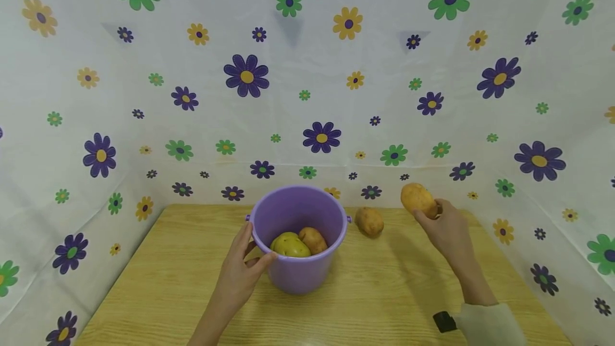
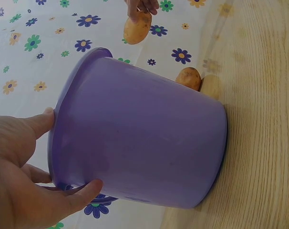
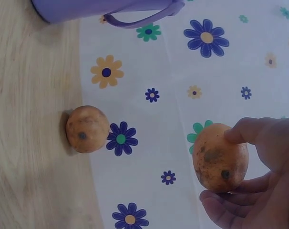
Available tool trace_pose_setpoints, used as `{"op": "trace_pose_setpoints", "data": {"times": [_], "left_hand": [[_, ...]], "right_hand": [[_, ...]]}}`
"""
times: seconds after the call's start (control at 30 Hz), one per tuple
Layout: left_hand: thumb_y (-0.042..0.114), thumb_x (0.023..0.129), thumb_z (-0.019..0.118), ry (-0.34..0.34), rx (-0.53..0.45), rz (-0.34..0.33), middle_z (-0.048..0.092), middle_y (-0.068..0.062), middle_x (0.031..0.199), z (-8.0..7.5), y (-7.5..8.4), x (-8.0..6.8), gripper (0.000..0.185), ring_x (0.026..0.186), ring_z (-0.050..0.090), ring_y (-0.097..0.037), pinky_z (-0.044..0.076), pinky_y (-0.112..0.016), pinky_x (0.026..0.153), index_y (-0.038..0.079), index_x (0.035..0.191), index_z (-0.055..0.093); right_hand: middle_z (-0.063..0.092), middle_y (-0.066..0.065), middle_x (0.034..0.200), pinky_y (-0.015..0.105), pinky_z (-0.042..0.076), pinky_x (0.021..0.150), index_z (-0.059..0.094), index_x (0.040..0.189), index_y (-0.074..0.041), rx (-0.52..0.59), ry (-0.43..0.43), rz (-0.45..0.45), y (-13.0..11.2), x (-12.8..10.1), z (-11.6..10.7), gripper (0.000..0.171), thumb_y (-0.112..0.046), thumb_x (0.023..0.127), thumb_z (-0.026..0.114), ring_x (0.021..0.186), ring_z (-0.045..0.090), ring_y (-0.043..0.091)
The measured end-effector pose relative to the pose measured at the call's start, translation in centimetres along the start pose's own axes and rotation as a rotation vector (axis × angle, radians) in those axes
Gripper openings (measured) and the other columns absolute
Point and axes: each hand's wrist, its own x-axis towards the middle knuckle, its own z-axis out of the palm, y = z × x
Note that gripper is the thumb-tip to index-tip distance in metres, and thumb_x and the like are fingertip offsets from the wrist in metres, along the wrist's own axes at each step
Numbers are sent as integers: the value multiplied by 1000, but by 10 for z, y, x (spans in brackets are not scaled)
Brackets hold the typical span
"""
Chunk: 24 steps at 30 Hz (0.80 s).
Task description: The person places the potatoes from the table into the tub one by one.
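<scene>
A purple bucket [image 1: 298,271] stands on the wooden table [image 1: 394,292] with two potatoes [image 1: 300,243] inside. My left hand [image 1: 240,271] grips its near-left rim, thumb and fingers curled on the wall [image 2: 135,143]. My right hand [image 1: 444,228] holds a tan potato [image 1: 418,199] in the air to the right of the bucket, pinched between thumb and fingers [image 3: 252,136]. The held potato [image 3: 220,157] also shows in the left wrist view [image 2: 137,27]. Another potato [image 1: 369,221] lies on the table just right of the bucket, near the back edge [image 3: 87,129].
A white cloth with purple, green and yellow flowers [image 1: 307,95] walls in the table at the back and both sides. The bucket's handle [image 3: 139,19] hangs on its right side. A dark strap [image 1: 444,322] sits at my right wrist.
</scene>
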Motion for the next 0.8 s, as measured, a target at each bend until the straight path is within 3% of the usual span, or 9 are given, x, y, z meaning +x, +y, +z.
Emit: {"op": "trace_pose_setpoints", "data": {"times": [0.17, 0.53, 0.8], "left_hand": [[15, 95, 77, -1, 2, 6, 15, -17, 170, 0, 0, 0, 91, 144, 40, -43, 55, -34, 105, 1, 164, 19], [17, 95, 77, -6, 4, 9, 15, -17, 170, 0, 0, -1, 92, 144, 40, -43, 53, -44, 106, 1, 164, 19], [16, 95, 77, -5, 8, 8, 15, -17, 170, 0, 0, -1, 92, 144, 40, -44, 53, -43, 106, 0, 164, 19]], "right_hand": [[64, 36, 111, 40, 62, 62, 48, 135, 21, -4, 3, -1, -4, -2, -3, 69, -36, 100, 67, 87, 69, 40], [63, 38, 114, 42, 63, 64, 47, 136, 21, 0, 2, -2, -4, -3, -3, 69, -35, 100, 67, 89, 68, 42], [63, 38, 119, 34, 60, 61, 47, 138, 19, 13, -17, 2, -11, -2, -1, 69, -34, 99, 67, 88, 68, 39]]}}
